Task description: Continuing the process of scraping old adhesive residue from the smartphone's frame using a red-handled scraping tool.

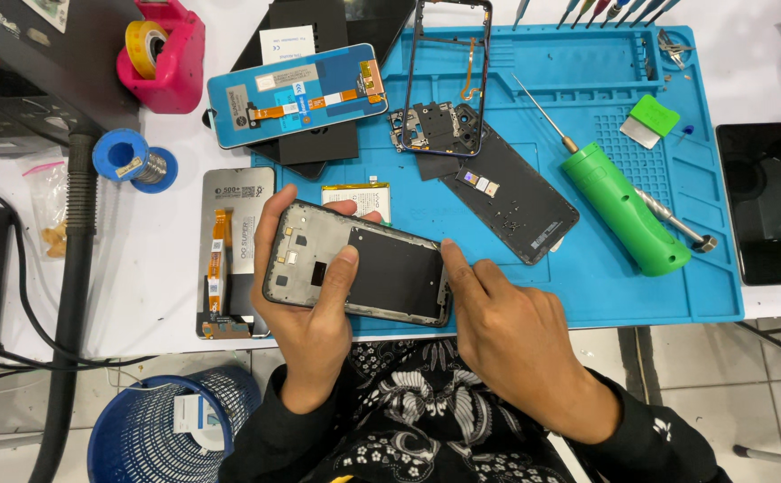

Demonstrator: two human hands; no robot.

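1. Frame (355,266), a stripped phone chassis with its dark inner face up, sits in both hands just above the worktop's (140,259) near edge, at the left end of the blue mat (605,268).
2. Left hand (305,309) cradles the frame from beneath, fingers wrapped over its far edge and thumb (341,273) pressed flat on the dark panel.
3. Right hand (507,335) closes on the frame's right end, its thumb (458,264) tip pushing at that corner.
4. Judging by this grip, the step in hand looks like pressing or checking the panel's seating in the frame.
5. A next move would call for even thumb pressure along the edges while the left hand keeps the frame level, since a twist could flex it.
6. Right of the hands, on the mat, lie a black back cover (511,201) and a green driver (623,210), well apart from both hands.
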